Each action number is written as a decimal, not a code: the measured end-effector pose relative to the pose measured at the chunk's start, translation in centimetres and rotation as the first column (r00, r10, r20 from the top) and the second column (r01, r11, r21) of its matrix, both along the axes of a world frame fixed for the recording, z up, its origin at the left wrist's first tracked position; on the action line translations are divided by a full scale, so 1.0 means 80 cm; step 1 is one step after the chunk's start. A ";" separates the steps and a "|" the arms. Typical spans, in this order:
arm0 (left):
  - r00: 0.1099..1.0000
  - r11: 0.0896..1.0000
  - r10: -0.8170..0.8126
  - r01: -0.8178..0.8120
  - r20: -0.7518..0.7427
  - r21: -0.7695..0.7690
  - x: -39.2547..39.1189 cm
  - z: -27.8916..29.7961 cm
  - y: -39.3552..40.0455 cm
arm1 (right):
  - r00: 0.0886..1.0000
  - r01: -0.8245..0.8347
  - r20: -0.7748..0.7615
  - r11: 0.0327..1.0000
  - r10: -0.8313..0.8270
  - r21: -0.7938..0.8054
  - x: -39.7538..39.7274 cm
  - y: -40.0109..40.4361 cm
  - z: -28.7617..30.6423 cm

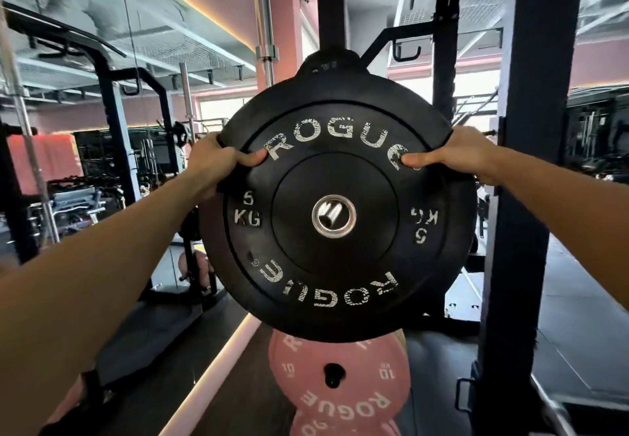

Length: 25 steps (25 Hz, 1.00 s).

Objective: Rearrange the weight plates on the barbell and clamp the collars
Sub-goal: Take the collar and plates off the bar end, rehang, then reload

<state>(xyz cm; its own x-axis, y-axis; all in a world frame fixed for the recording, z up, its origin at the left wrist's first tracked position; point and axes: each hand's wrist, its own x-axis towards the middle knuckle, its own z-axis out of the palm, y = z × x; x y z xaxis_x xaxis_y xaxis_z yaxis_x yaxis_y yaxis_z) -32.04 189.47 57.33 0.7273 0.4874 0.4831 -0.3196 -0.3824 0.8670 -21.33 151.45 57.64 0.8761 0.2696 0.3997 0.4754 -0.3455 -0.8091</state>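
Note:
A black 5 KG weight plate (335, 275) marked ROGUE fills the middle of the head view, face toward me. My left hand (212, 160) grips its upper left rim with the thumb on the face. My right hand (459, 158) grips the upper right rim the same way. The end of the barbell sleeve (333, 215) shows inside the plate's steel centre ring. Another black plate (330, 64) sits behind it, only its top edge showing. I cannot see any collar.
Below hang pink plates on storage pegs, a 10 KG plate (340, 377) and another (343, 427) under it. A dark rack upright (531, 197) stands close on the right, another (332, 3) behind the plates. A mirror wall (102, 95) runs along the left.

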 end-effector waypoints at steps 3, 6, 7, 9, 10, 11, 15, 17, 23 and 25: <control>0.999 0.999 -0.045 0.045 -0.011 -0.020 0.044 -0.012 0.033 | 1.000 0.031 -0.001 1.000 -0.031 0.001 0.032 0.033 -0.008; 0.997 0.997 -0.074 0.073 -0.026 -0.016 0.091 -0.027 0.061 | 0.999 0.051 -0.011 0.999 -0.051 0.001 0.065 0.060 -0.020; 0.997 0.997 -0.078 0.077 -0.024 -0.022 0.105 -0.032 0.069 | 0.998 0.059 -0.010 0.998 -0.059 -0.008 0.075 0.067 -0.023; 0.997 0.997 -0.071 0.070 -0.036 -0.027 0.138 -0.045 0.091 | 0.996 0.083 -0.017 0.996 -0.084 -0.026 0.099 0.085 -0.033; 0.996 0.997 -0.067 0.066 -0.056 -0.026 0.157 -0.052 0.100 | 0.995 0.099 -0.017 0.994 -0.100 -0.041 0.110 0.093 -0.039; 0.994 0.997 -0.072 0.071 -0.080 -0.015 0.175 -0.060 0.108 | 0.993 0.114 -0.019 0.992 -0.116 -0.054 0.122 0.099 -0.047; 0.989 0.996 -0.073 0.079 -0.130 0.043 0.230 -0.085 0.126 | 0.983 0.176 -0.036 0.982 -0.179 -0.071 0.160 0.115 -0.071; 0.987 0.995 -0.071 0.080 -0.141 0.053 0.253 -0.098 0.131 | 0.978 0.202 -0.040 0.977 -0.205 -0.074 0.176 0.119 -0.082; 0.989 0.995 -0.096 0.098 -0.108 0.009 0.301 -0.117 0.142 | 0.967 0.254 0.043 0.963 -0.251 -0.089 0.224 0.135 -0.098; 0.991 0.994 -0.111 0.109 -0.080 -0.027 0.314 -0.120 0.144 | 0.962 0.269 0.072 0.960 -0.263 -0.084 0.238 0.136 -0.100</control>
<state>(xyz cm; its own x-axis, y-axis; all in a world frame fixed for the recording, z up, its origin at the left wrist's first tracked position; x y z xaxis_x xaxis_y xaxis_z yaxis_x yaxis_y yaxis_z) -6.96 201.00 47.76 0.8134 0.4125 0.4102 -0.2870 -0.3288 0.8997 -2.27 162.34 49.65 0.8967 0.0681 0.4373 0.4022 -0.5378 -0.7410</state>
